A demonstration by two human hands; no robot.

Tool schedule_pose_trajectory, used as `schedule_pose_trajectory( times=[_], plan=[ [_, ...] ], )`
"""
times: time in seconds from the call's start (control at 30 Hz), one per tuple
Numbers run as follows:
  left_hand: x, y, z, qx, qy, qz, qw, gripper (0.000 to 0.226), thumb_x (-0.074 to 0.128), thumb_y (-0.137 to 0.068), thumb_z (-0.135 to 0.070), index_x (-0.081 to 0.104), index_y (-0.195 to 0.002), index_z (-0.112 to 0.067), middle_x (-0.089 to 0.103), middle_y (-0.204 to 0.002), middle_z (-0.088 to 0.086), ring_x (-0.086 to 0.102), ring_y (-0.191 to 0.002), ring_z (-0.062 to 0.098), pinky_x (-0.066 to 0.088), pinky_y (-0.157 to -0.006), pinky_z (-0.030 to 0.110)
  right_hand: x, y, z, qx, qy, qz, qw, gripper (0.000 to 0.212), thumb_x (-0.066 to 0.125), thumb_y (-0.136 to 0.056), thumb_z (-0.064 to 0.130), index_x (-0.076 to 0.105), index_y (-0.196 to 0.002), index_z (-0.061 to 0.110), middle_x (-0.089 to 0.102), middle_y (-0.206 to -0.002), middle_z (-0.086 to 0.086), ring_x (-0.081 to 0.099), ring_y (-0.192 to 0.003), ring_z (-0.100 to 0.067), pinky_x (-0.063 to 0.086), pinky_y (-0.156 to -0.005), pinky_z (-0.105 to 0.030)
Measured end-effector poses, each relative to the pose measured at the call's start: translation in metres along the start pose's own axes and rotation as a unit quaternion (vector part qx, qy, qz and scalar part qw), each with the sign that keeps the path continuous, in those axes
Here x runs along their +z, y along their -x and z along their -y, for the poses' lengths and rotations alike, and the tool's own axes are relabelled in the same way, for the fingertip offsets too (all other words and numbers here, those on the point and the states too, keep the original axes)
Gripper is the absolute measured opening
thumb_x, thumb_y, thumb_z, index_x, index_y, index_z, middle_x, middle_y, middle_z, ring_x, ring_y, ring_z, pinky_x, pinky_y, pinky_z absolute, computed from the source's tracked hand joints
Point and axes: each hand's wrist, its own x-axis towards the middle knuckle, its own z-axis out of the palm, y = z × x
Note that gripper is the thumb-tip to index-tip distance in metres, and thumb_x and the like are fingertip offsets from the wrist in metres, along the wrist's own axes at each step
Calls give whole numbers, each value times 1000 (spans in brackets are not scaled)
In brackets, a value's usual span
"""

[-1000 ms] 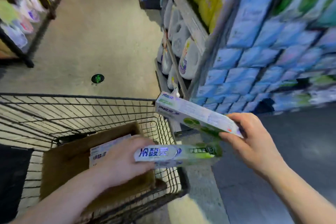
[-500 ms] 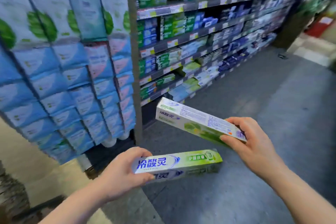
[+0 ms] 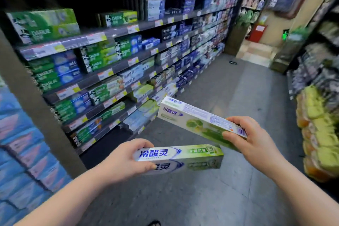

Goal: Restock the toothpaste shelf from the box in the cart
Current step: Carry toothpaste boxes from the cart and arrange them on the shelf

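My left hand (image 3: pixel 122 163) grips the left end of a green-and-white toothpaste box (image 3: pixel 185 158), held level with its printed face up. My right hand (image 3: pixel 255 141) holds a second toothpaste box (image 3: pixel 198 119) by its right end, tilted so its far end points up and left toward the toothpaste shelves (image 3: pixel 113 68). The two boxes are close but apart. The shelves run along the left, several tiers filled with green, blue and white boxes. The cart and its box are out of view.
A grey upright post (image 3: pixel 33 101) and stacked blue packs (image 3: pixel 22 152) stand at the near left. Yellow and orange goods (image 3: pixel 319 134) line the right side. The grey aisle floor (image 3: pixel 229 97) stretches ahead to a tan wall with a red cabinet (image 3: pixel 256 33).
My view has swung from the cart and its cardboard box, past the blue packs, to the toothpaste aisle. Both hands carry their boxes in the same grips throughout.
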Motion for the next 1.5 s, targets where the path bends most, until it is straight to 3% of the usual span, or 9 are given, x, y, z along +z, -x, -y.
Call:
schedule_pose_trajectory(
  times=[0.13,0.3,0.53,0.73,0.87,0.97,1.23,1.4,1.5],
  plan=[
    [-9,-97,-9,-1,10,20,1000,43,62,-49,-58,61,-86,-35,61,-97,-23,56,-79,-4,42,-72,14,-23,-65,-33,23,11,-27,999,24,58,-70,34,53,-93,29,52,-88,14,49,-81,-5,29,-77,4],
    [-10,-207,-32,4,24,50,998,45,63,-48,-56,61,-86,-33,63,-95,-22,58,-75,-5,43,-71,15,-54,-132,-84,54,40,-58,996,23,67,-80,12,57,-98,21,51,-90,7,48,-86,-10,28,-76,5],
    [20,-335,-63,22,9,61,998,31,69,-60,-35,62,-89,-26,67,-86,-11,56,-73,-7,41,-65,8,-90,-218,-174,49,36,-74,995,24,67,-80,15,52,-95,27,53,-91,3,48,-86,-11,30,-76,3],
    [58,-454,-81,-29,10,27,999,31,76,-66,-27,62,-94,-24,69,-92,-2,60,-78,2,47,-74,19,-130,-319,-276,17,23,-42,999,23,59,-73,36,52,-94,32,52,-93,17,46,-95,12,30,-78,2],
    [81,-526,-104,-35,-14,-6,999,25,76,-70,-26,61,-90,-26,63,-93,-21,57,-77,-10,41,-65,8,-163,-392,-330,-18,11,-7,1000,22,57,-68,36,49,-89,37,51,-91,17,42,-91,22,28,-77,4],
    [91,-568,-113,-59,-24,-21,998,23,74,-74,-25,60,-93,-28,67,-87,-10,56,-82,-9,42,-66,9,-176,-444,-361,-54,9,13,998,24,56,-69,35,52,-92,31,52,-91,17,43,-91,21,29,-77,4],
    [74,-651,-92,-134,-8,-75,988,24,72,-70,-37,55,-87,-40,63,-102,-18,58,-93,0,43,-81,19,-149,-573,-416,-110,-9,77,991,28,56,-69,38,55,-95,28,56,-93,10,44,-95,13,30,-77,3],
    [49,-731,-58,-152,15,-91,984,23,72,-73,-33,57,-90,-35,66,-97,-12,60,-89,3,45,-79,17,-121,-666,-441,-140,-9,97,985,21,63,-75,36,49,-89,42,58,-95,8,44,-98,10,30,-77,3],
    [32,-784,-38,-159,29,-96,982,23,71,-76,-34,53,-86,-44,60,-106,-16,58,-101,8,43,-81,15,-105,-724,-454,-153,-3,103,983,25,56,-67,53,48,-89,45,59,-92,9,45,-97,12,30,-76,4]
  ],
)
